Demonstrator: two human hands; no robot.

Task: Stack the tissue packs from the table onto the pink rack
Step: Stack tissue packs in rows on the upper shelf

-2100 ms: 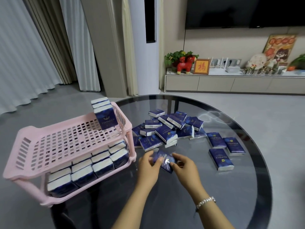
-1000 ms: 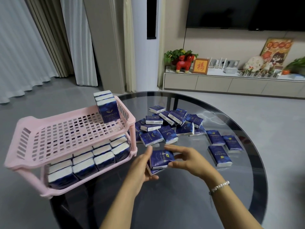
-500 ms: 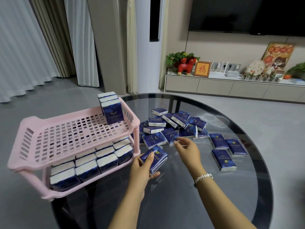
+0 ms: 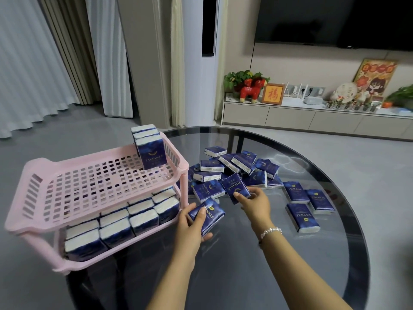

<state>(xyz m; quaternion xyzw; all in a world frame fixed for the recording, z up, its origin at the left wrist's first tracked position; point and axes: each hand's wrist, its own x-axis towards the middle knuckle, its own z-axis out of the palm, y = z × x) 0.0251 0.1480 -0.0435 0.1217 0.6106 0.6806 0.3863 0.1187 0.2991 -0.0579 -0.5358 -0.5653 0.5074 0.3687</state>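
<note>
Her left hand (image 4: 190,222) is curled round a small stack of blue tissue packs (image 4: 206,217), thumb on top, just beside the pink rack's (image 4: 93,182) lower shelf, which is packed with rows of packs. Her right hand (image 4: 253,201) pinches the near corner of another pack (image 4: 234,189) at the edge of the loose pile (image 4: 234,168) on the glass tabletop (image 4: 245,265). 3 packs (image 4: 148,147) stand upright in the top shelf's far corner.

Blue tissue packs (image 4: 232,168) heaped on glass table (image 4: 279,253) beside pink rack (image 4: 31,175).
</note>
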